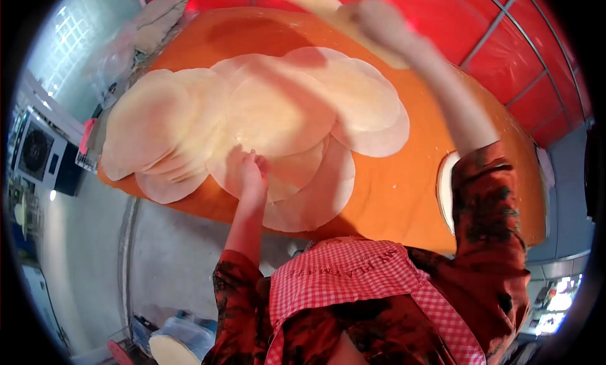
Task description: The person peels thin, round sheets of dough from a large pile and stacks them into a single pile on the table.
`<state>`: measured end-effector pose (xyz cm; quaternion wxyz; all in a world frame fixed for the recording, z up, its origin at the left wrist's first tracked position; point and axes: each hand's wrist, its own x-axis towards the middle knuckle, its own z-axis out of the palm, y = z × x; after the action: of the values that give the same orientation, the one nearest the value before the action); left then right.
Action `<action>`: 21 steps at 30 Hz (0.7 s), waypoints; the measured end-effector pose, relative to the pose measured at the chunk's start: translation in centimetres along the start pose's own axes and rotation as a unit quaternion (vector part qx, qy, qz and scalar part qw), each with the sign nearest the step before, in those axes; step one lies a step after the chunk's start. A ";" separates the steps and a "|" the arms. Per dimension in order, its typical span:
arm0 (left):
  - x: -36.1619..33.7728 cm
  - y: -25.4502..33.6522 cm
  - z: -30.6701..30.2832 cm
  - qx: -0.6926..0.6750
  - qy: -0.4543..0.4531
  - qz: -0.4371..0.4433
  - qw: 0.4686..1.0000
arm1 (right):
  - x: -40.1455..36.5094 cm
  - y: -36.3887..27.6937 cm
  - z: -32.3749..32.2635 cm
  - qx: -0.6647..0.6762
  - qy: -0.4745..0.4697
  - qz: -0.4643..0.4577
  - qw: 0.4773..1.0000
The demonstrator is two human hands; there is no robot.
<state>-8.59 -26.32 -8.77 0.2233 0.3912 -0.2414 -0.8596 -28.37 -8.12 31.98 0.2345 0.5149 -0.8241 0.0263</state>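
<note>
Thin round dough sheets [281, 106] lie in overlapping piles across an orange-covered table [391, 194]. Over the near edge of the middle pile is my left hand [254, 167], its fingers curled together; anything between them is too small to make out. Raised at the far right, my right hand [377, 25] is smeared by motion. It is closed on a long, pale, flat thing [319, 4] that slants across the table's far edge. To the left, more dough sheets [148, 122] sit fanned out in a stack, and another group [372, 106] lies to the right.
A pale round-edged item [448, 191] lies by my right sleeve. Folded cloth [161, 21] rests at the far left corner. Red sheeting on a metal frame [505, 55] stands behind the table. A tub with a pale round top [172, 351] is on the floor at lower left.
</note>
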 end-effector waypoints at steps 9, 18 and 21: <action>0.6 -0.4 0.0 0.054 0.017 0.075 0.996 | -9.9 -11.6 37.3 0.192 0.038 -0.078 0.978; -2.1 -1.0 4.2 0.053 0.033 0.087 0.994 | -10.9 -15.2 34.9 0.092 -0.078 -0.071 0.990; -1.3 -1.4 4.1 0.030 0.029 0.056 0.998 | -10.4 -15.8 34.0 0.112 -0.088 -0.047 0.989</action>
<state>-11.32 -23.51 -6.49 0.2663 0.4086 -0.2815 -0.8264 -23.25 -16.49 -5.69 0.1024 0.5766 -0.8082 0.0621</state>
